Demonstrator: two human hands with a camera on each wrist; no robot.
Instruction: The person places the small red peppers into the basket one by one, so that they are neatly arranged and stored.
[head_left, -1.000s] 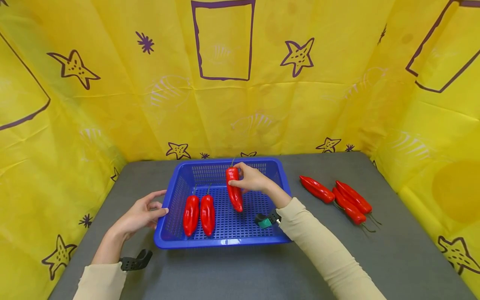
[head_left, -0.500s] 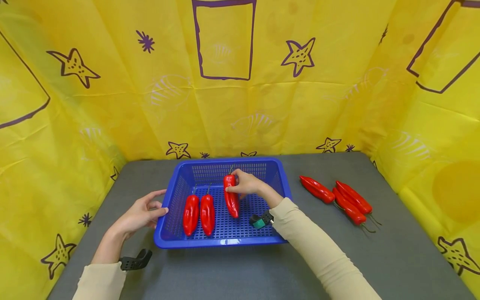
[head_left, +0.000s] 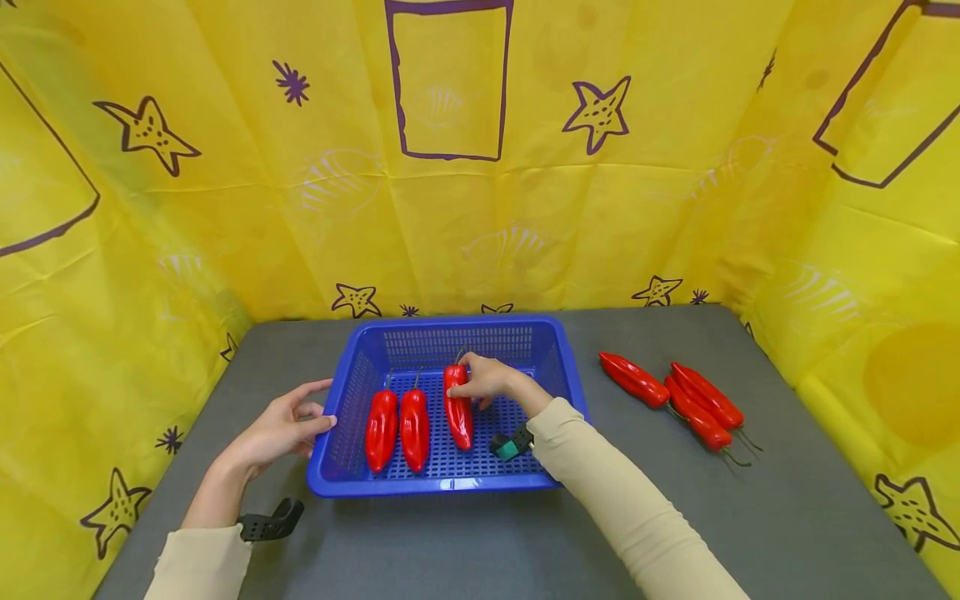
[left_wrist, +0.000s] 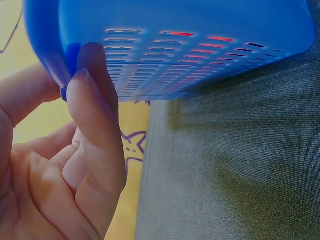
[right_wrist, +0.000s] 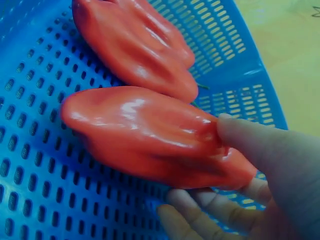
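A blue plastic basket (head_left: 510,482) with slotted walls sits mid-table. My right hand (head_left: 491,379) pinches a red pepper (head_left: 459,417) near its stem end, low inside the basket. In the right wrist view the thumb lies on top of that pepper (right_wrist: 145,135) and the fingers are under it. Two more red peppers (head_left: 382,432) (head_left: 415,429) lie side by side in the basket's left half, stems toward the back. My left hand (head_left: 288,425) holds the basket's left rim; the left wrist view shows the rim (left_wrist: 65,75) pinched between its thumb and fingers.
On the grey table (head_left: 480,550), right of the basket, lie three red peppers (head_left: 633,379) with long stems, two of them touching. A yellow patterned cloth (head_left: 465,217) rises behind and at both sides. Each wrist wears a black strap mount (head_left: 272,521).
My right hand has moved down and slightly left, lowering the pepper toward the basket floor beside the other two. The left hand has stayed on the rim.
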